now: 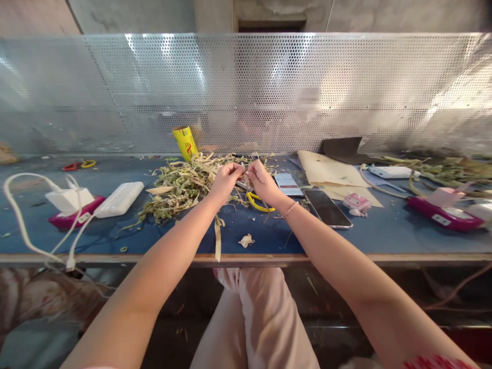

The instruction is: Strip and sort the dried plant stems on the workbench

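Note:
My left hand (pixel 226 179) and my right hand (pixel 263 179) meet in front of me over the blue table (pixel 230 238), fingertips pinched close together. Something small and pale shows between them, too small to name. A heap of dried plant stems and leaves (pixel 179 187) lies beside and behind my left hand. Under my right hand are yellow-handled scissors (pixel 261 206), their blades partly hidden. Nearer the front edge lie a pale dry strip (pixel 218 238) and a small cream scrap (pixel 246 240).
Phones (pixel 328 208) (pixel 288 184) lie right of my hands, near brown paper (pixel 330 169) and a pink case (pixel 356 203). Magenta power strips (pixel 444 212) (pixel 77 212) sit at both sides. A white power bank (pixel 120 199) and yellow tube (pixel 185 143) stand left. Perforated metal (pixel 215 92) rises behind.

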Demonstrator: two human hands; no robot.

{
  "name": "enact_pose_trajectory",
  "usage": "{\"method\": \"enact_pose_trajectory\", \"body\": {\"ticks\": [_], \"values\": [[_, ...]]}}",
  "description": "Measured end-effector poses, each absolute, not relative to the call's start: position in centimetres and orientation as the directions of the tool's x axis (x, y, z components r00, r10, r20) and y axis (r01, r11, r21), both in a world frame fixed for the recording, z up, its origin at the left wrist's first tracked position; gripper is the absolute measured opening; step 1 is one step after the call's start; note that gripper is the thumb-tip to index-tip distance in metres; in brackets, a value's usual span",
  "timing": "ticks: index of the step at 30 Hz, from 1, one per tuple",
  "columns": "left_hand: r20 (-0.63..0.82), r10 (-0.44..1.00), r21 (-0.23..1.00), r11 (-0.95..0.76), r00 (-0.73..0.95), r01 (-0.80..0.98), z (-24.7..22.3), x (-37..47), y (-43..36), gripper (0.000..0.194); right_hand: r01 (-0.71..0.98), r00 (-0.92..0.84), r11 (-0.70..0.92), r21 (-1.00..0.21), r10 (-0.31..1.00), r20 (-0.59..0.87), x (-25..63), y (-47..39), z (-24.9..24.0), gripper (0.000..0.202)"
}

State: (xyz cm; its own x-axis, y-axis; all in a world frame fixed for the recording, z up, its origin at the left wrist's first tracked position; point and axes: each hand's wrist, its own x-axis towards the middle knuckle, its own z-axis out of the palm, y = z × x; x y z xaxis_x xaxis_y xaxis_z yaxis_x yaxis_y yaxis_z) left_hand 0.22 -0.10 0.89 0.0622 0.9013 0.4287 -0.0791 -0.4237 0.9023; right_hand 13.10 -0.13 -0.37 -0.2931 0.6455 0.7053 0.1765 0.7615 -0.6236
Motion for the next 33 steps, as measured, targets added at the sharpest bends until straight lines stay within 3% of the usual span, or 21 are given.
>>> {"method": "enact_pose_trajectory", "body": {"ticks": [5, 10, 13, 16, 20, 26, 29, 33], "values": [[0.368, 0.92, 0.929, -0.358, 0.133, -0.093, 1.2, 0.3, -0.5, 0.017, 0.233, -0.304, 0.769, -0.596, 0.639, 0.706, 13.3, -0.1, -0.4, 0.01], [0.413, 0.899, 0.904, -0.424, 0.144, 0.052, 1.3, 0.0, -0.4, 0.02, 0.277, -0.27, 0.78, -0.561, 0.624, 0.734, 13.3, 0.1, -0.6, 0.01], [0.545, 0.836, 0.792, -0.539, 0.067, 0.285, 1.4, 0.0, -0.8, 0.023, 0.309, -0.214, 0.757, -0.576, 0.645, 0.734, 13.4, 0.2, -0.6, 0.008], [0.635, 0.766, 0.645, -0.597, 0.102, 0.477, 1.6, 0.1, -1.3, 0.021, 0.33, -0.195, 0.745, -0.58, 0.655, 0.73, 13.5, 0.3, -0.6, 0.008], [0.696, 0.693, 0.509, -0.662, 0.188, 0.551, 1.7, 0.2, -1.5, 0.009, 0.358, -0.193, 0.747, -0.56, 0.646, 0.739, 13.5, 0.3, -0.5, 0.006], [0.759, 0.596, 0.326, -0.696, 0.261, 0.64, 1.7, 0.2, -1.7, 0.019, 0.385, -0.175, 0.753, -0.534, 0.628, 0.758, 13.6, 0.1, -0.4, 0.006], [0.743, 0.607, 0.321, -0.692, 0.281, 0.647, 1.9, 0.4, -1.9, 0.023, 0.393, -0.156, 0.748, -0.534, 0.627, 0.763, 13.6, 0.1, -0.3, 0.007], [0.734, 0.63, 0.406, -0.706, 0.253, 0.58, 1.9, 0.6, -2.0, 0.02, 0.375, -0.108, 0.74, -0.558, 0.633, 0.767, 13.5, 0.1, -0.3, 0.007]]}}
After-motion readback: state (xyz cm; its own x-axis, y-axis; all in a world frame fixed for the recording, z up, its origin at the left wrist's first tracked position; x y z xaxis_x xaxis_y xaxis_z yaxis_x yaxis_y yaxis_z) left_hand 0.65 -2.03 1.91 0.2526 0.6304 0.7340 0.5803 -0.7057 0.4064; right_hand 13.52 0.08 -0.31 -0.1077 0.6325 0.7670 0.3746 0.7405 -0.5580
